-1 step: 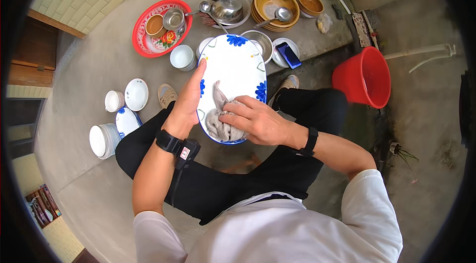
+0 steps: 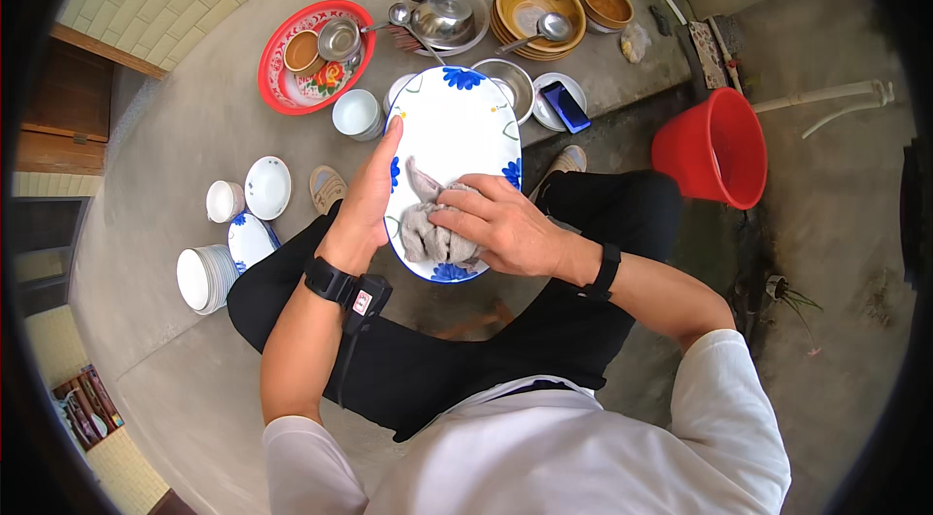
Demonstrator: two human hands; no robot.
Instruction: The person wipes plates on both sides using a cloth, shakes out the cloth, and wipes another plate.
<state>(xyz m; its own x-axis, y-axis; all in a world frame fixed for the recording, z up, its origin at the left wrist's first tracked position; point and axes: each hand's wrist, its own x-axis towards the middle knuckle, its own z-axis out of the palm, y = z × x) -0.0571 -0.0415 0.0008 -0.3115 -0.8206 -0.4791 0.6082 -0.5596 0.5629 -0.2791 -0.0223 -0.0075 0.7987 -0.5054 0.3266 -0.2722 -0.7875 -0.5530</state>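
Note:
A white oval plate [image 2: 457,131] with blue flowers and a blue rim is held up over my lap. My left hand [image 2: 364,192] grips its left edge, thumb along the rim and the other fingers hidden behind it. A crumpled grey cloth [image 2: 428,229] lies against the lower part of the plate. My right hand [image 2: 510,226] presses this cloth onto the plate's face, fingers bent over it.
Ahead are a red patterned basin [image 2: 282,87], a metal pot [image 2: 443,21], stacked brown bowls [image 2: 530,0] with a ladle [image 2: 554,27], and a phone [image 2: 565,107] on a plate. A red bucket [image 2: 680,151] stands right; stacked white bowls [image 2: 199,280] stand left.
My right hand and the cloth have shifted slightly up and left on the plate, uncovering more of the blue flower at its lower edge. My left hand keeps its hold.

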